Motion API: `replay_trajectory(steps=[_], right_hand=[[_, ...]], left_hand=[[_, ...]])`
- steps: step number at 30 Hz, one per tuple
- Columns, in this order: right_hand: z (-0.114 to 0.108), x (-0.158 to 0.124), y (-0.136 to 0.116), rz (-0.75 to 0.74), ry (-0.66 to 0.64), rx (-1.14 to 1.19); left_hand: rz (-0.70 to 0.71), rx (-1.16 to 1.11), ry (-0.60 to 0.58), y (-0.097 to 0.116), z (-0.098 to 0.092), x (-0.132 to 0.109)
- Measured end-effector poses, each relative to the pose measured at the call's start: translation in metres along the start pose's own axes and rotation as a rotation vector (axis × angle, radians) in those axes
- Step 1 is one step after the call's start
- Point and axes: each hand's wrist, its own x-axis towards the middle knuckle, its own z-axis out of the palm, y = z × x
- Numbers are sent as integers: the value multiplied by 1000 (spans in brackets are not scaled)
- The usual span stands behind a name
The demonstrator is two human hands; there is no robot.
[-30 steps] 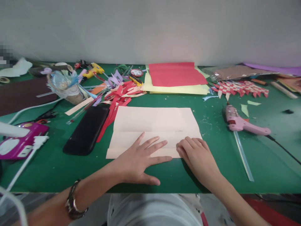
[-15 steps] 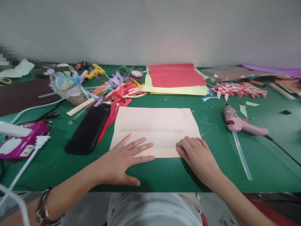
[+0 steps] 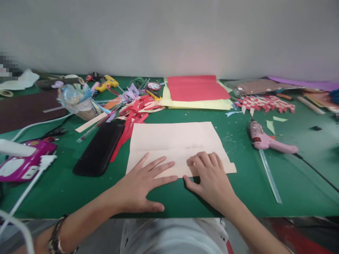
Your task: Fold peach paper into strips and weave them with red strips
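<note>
A pale cream sheet of paper (image 3: pixel 172 135) lies before me on the green table, with a crease running across it. My left hand (image 3: pixel 147 183) rests flat on its lower left part, fingers spread and thumb stretched onto the table. On the lower right part, my right hand (image 3: pixel 212 176) touches the paper with bent fingertips. Its thumb stands apart at the near edge, and it grips nothing. A narrow strip of paper (image 3: pixel 231 168) juts out past the sheet's right side; whether it is joined to the sheet is hidden under my right hand.
A black phone (image 3: pixel 99 150) and red paper strips (image 3: pixel 135 113) lie left of the sheet. Right of it rests a pink glue gun (image 3: pixel 270 139) with a glue stick. Red paper (image 3: pixel 198 88) sits on yellow sheets behind. A purple device (image 3: pixel 29 158) with cables stands far left.
My right hand has shifted left along the near edge, its thumb now apart from the fingers. The strip's end now shows to its right. My left hand stays flat on the paper.
</note>
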Motion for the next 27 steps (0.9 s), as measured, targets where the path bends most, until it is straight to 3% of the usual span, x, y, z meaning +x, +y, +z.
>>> replay_trajectory(steps=[15,23,27], right_hand=[[-12,-35,80,101,88,75],[-15,-49,104,150,147,168],[-26,-50,102,224,214,121]], left_hand=[[11,29,35,-2,0,1],[17,61,29,0,-2,1],[14,70,12,2,-5,-1]])
